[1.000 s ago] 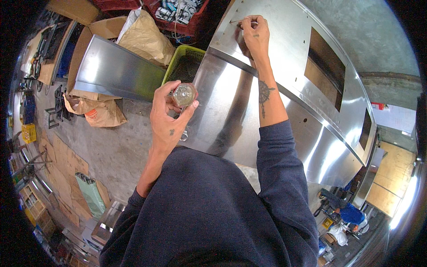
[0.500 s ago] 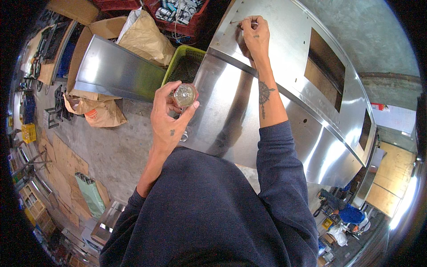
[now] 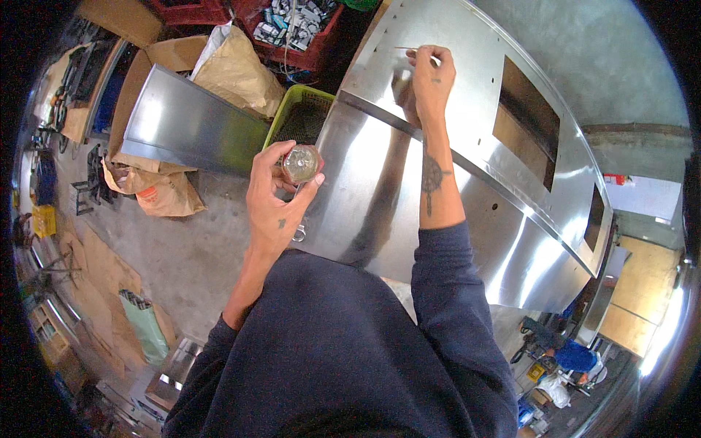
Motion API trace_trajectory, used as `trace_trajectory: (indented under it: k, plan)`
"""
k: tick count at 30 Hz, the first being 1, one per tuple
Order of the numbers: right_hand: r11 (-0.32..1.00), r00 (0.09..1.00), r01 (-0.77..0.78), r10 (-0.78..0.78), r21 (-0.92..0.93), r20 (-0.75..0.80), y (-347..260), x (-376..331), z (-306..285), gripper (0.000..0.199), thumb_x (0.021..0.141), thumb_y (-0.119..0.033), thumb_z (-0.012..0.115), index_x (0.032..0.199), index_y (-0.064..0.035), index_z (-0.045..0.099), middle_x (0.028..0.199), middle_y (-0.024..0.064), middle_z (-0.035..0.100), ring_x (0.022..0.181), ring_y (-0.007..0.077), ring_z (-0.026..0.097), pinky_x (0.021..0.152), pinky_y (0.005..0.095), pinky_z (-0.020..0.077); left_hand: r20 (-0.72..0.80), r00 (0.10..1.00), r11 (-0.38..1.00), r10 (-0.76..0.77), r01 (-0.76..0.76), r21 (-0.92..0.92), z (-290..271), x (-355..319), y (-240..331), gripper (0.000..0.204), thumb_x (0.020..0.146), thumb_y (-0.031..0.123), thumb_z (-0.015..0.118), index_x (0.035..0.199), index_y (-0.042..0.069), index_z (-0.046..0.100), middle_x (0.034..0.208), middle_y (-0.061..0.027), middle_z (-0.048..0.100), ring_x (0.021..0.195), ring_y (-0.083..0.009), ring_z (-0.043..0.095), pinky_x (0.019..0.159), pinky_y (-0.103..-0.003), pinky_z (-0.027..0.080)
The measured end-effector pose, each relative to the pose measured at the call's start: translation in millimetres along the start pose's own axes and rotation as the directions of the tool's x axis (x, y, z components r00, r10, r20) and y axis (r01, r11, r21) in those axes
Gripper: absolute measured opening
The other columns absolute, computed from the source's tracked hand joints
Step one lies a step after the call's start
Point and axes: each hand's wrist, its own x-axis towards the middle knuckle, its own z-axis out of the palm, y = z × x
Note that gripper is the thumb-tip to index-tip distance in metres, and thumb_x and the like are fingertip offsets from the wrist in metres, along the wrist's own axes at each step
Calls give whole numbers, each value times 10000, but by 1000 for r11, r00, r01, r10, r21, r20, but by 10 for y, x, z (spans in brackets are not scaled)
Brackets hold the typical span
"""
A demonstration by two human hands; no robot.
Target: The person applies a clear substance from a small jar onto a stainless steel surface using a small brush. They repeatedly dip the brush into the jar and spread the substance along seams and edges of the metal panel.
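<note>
My left hand (image 3: pixel 269 208) is closed round a small round clear jar (image 3: pixel 301 163) with a pale content, held at the near left edge of a large shiny sheet-metal piece (image 3: pixel 358 171). A metal ring (image 3: pixel 299 233) shows just below that hand. Farther off, over the upper face of the metal piece, my right hand (image 3: pixel 434 82) pinches a thin stick-like tool (image 3: pixel 404 48). The tool points left, and its tip is close to the metal surface. Whether the tip touches the metal I cannot tell.
A green plastic basket (image 3: pixel 281 120) stands left of the metal piece, beside a bent metal sheet (image 3: pixel 193 120) and brown paper sacks (image 3: pixel 237 69). A red crate (image 3: pixel 321 51) of small parts lies beyond. Rectangular cutouts (image 3: pixel 527 120) open the metal piece at right. Another person (image 3: pixel 573 355) is at far right.
My right hand has moved rightward over the metal with the thin tool. My left hand still holds the jar in about the same place. The whole view has shifted slightly.
</note>
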Motion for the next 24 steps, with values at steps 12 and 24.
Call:
trace_trajectory:
  k: [12, 24]
  plan:
    - [900, 846, 409, -314, -148, 430, -1244, -1757, -159, 164, 968, 12, 785, 1113, -7, 712, 1165, 140, 602, 950, 177, 635, 741, 309, 580, 16, 996, 996, 87, -87, 32, 19, 173, 154, 675, 863, 18, 906, 1468, 91, 615, 1453, -95, 643, 1108, -179, 712, 826, -296, 596]
    - [882, 832, 435, -318, -180, 455, -1183, -1948, -12, 210, 957, 3, 816, 1151, -51, 757, 1157, 110, 575, 861, 143, 608, 669, 284, 528, -11, 981, 978, 191, -190, 87, -38, 115, 233, 671, 826, -67, 854, 1444, 82, 640, 1458, -109, 647, 1114, -186, 719, 847, -299, 587]
